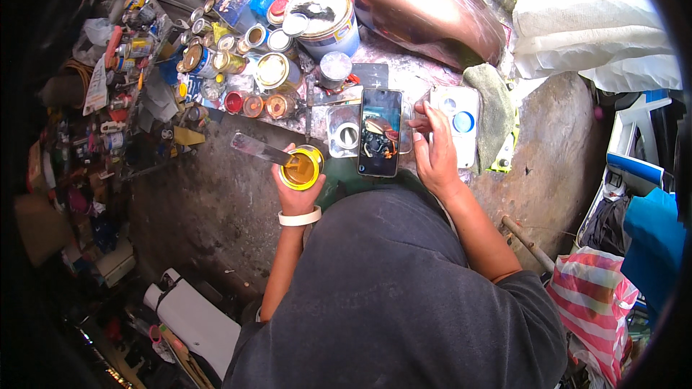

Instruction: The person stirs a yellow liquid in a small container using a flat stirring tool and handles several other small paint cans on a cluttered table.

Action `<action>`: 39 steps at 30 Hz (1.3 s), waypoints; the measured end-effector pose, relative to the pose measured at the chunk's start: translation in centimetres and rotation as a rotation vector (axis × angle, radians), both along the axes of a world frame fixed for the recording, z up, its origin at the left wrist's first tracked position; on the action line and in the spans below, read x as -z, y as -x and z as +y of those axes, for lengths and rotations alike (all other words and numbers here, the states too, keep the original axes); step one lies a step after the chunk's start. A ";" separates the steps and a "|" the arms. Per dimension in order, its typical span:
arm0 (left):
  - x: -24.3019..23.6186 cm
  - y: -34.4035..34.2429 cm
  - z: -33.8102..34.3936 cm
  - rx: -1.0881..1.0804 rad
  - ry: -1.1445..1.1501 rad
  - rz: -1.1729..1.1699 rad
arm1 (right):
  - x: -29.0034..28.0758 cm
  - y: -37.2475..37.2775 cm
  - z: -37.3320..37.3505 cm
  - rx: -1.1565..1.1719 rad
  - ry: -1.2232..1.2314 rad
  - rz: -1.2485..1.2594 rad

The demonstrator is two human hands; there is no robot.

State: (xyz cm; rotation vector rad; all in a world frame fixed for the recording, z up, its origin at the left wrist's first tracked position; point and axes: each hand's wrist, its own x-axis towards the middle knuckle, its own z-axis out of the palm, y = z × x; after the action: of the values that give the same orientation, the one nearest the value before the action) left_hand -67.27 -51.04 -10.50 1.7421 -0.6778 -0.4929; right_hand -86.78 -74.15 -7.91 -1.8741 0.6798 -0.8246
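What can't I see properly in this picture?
All in the head view:
- Part of the left hand: hidden by the yellow-rimmed can.
- The flat stick's lower end: hidden inside that can.
- The pale piece's middle: hidden behind the phone.
- Contents of the small containers far left: too small and blurred.

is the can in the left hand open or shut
Open: the can in the left hand shows yellow-brown contents inside its rim.
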 end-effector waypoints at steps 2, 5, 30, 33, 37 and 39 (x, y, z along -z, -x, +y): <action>-0.5 -0.1 0.1 0.060 0.009 0.005 | -0.7 -0.2 0.2 0.030 -0.091 -0.036; -1.4 -0.1 1.2 0.181 0.021 0.138 | -1.9 0.3 -0.2 -0.044 -0.161 0.080; -3.2 6.3 -2.5 0.801 -0.041 -0.106 | -9.7 5.0 5.6 -0.221 -0.043 0.239; -2.3 7.2 -2.5 0.846 -0.070 -0.006 | -9.0 5.0 5.5 -0.084 -0.320 0.308; -0.9 7.5 -2.7 0.858 -0.055 -0.004 | -6.3 5.7 4.8 0.069 -0.746 0.149; -0.6 7.6 -2.9 0.862 -0.066 0.021 | -6.1 5.9 3.9 0.128 -0.851 0.069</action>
State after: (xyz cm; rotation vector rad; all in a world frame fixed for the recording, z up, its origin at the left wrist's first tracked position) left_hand -74.89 -53.90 -9.95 1.4344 -1.4103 -1.1207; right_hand -92.63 -70.23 -1.81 -1.0948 1.0067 -0.4323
